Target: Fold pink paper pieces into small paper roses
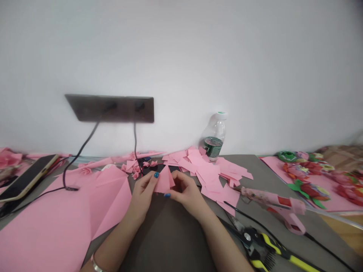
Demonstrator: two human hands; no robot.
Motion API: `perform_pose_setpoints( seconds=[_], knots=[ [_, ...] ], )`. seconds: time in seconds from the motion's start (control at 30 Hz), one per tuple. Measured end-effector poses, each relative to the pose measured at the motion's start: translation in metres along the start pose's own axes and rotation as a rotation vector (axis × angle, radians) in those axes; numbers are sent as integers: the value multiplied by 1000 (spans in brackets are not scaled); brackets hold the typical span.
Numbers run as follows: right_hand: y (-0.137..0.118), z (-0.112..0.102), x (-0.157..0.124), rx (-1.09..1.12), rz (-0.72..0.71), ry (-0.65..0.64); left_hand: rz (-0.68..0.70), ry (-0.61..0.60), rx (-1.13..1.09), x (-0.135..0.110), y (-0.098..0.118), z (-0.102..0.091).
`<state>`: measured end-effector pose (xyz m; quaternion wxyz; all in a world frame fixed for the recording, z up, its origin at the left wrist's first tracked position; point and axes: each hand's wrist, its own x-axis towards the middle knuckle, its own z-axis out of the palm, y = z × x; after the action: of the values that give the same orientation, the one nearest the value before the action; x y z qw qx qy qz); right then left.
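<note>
A small folded piece of pink paper (163, 181) is held up over the grey tabletop (167, 241), its top drawn to a point. My left hand (146, 190) pinches its left side, with the thumb lying on the front face. From the right, my right hand (187, 190) closes thumb and fingers around the lower right edge of the same paper. Just behind my hands lie several tiny folded pink paper flowers (136, 170). Loose pink paper pieces (207, 173) are heaped to the right of my right hand.
Large pink sheets (56, 219) cover the left side, beside a phone (28, 177). A plastic bottle (217, 138) stands against the wall. On the right are a pink glue gun (275, 202), yellow-and-black pliers (255, 241) and colourful paper flowers (309, 189). Cables hang from a socket panel (121, 109).
</note>
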<state>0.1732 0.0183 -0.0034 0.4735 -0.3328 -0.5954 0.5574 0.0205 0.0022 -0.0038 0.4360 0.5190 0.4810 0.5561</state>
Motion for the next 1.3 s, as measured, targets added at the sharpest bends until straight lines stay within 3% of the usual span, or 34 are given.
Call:
perform_pose_setpoints(
  seconds=[0.13,0.27,0.4,0.53,0.8,1.1,1.3],
  knots=[
    [-3,2,-1,-69,-48,-1,40,5,-11,0,2,-1],
    [0,-3,2,-13,-116,191,17,-91,-24,0,3,1],
    [5,-7,5,-17,-114,340,-126,-27,-288,3,1,3],
    [5,-6,3,-187,-146,260,-235,25,-363,5,1,3],
    [1,-7,2,-271,-282,291,-289,-83,-225,2,3,4],
    [-2,-4,-4,-384,-229,10,-267,223,-478,6,0,2],
    [-2,-4,-5,-360,-228,-19,-213,60,-325,5,2,0]
  ],
)
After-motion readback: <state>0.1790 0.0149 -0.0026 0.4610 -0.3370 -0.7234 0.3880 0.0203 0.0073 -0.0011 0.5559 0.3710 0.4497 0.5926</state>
